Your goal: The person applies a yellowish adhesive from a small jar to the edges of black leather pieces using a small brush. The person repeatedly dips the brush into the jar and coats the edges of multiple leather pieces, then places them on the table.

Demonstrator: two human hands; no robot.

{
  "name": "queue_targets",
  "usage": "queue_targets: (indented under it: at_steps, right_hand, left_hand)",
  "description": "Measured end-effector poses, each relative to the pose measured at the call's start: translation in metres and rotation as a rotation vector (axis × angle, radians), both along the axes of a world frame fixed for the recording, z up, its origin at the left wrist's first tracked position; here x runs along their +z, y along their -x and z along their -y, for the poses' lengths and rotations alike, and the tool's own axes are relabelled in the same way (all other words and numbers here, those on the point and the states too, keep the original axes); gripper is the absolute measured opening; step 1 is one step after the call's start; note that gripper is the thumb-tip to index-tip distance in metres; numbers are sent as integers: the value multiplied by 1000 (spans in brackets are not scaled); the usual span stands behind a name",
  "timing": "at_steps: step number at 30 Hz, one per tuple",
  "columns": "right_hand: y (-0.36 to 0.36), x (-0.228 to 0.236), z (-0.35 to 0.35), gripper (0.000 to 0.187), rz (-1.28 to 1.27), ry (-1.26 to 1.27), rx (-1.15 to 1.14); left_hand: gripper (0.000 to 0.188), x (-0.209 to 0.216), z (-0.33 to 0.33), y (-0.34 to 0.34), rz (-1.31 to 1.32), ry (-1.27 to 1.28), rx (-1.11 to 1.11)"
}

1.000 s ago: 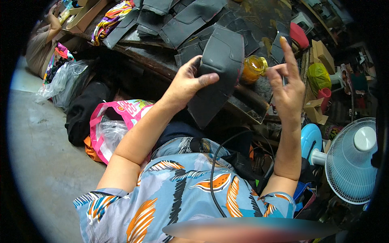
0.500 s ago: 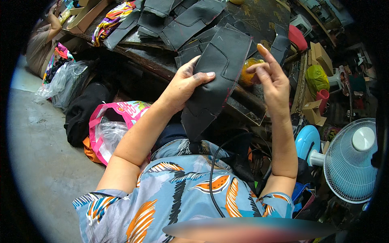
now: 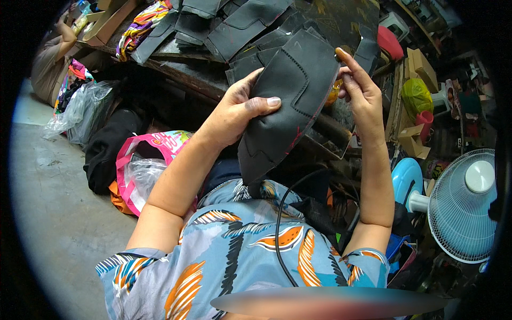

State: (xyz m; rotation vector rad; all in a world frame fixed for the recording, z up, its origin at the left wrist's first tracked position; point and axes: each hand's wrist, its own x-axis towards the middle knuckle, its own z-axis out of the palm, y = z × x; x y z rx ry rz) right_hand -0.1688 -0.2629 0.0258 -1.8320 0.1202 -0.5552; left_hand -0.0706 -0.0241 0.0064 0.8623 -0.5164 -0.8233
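My left hand [image 3: 242, 109] is closed on a black leather-like piece [image 3: 290, 90], thumb on top and fingers underneath. A curved line of dark stitching crosses the piece, and red marks run along its right edge. Close to that upper right edge is my right hand [image 3: 362, 93], holding nothing. Its index finger is stretched out with a yellow-brown smear on the tip, and the other fingers are bent. Whether the fingertip touches the edge, I cannot tell. Partly hidden behind the piece is a round container with amber contents [image 3: 334, 93].
Several flat black pieces [image 3: 248, 26] lie in stacks on the dark worktable [image 3: 341, 13], beside a colourful cloth [image 3: 141, 26]. A pink bag [image 3: 125, 176] stands at left, a white fan [image 3: 461, 205] at right. Another person [image 3: 50, 69] sits at the far left.
The black piece has turned slightly and its upper end has shifted right. My right hand's index finger has come down and closer to the piece's upper right edge.
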Motion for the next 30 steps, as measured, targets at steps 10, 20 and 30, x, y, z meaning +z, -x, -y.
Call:
queue_targets:
  at_steps: [10, 20, 30]
  right_hand:
    - [16, -3, -13, 50, 0, -232, 202]
    - [27, 1, -31, 35, 203, 372, 215]
    - [30, -5, -43, 49, 341, 941, -16]
  left_hand:
    - [58, 1, 3, -1, 5, 71, -3]
    - [51, 3, 7, -4, 6, 68, 8]
    - [42, 1, 18, -6, -6, 72, 74]
